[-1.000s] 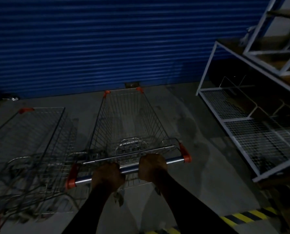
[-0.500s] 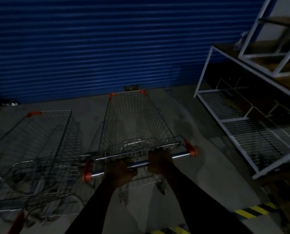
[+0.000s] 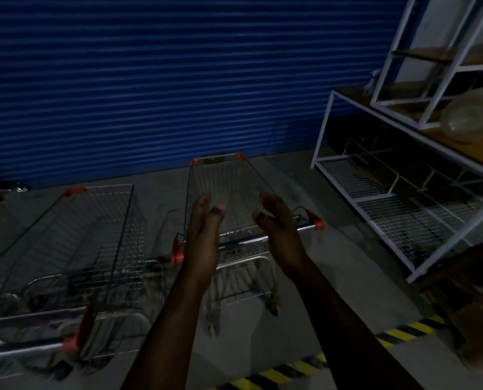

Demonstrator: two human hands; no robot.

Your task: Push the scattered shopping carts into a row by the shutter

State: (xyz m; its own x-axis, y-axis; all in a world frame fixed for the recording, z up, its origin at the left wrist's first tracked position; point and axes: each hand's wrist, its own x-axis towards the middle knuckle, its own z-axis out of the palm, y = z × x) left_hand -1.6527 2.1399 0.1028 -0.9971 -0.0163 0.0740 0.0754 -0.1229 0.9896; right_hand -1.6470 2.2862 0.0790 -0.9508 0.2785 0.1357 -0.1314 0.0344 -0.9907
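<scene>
2 wire shopping carts stand side by side, noses toward the blue shutter [image 3: 178, 80]. The middle cart [image 3: 223, 198] is bare chrome mesh with orange corner caps and a silver handle [image 3: 246, 241]; the left cart [image 3: 94, 237] matches. The left hand [image 3: 203, 235] and right hand [image 3: 279, 229] hover above that handle, fingers spread, gripping nothing.

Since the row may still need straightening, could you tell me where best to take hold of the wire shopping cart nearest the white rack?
Probably the silver handlebar with orange end caps, taken from the near side, both hands spread apart. It runs crosswise at the cart's rear, facing the person, its nose towards the blue roller shutter. Both the left hand and the right hand are open, off the bar.
</scene>
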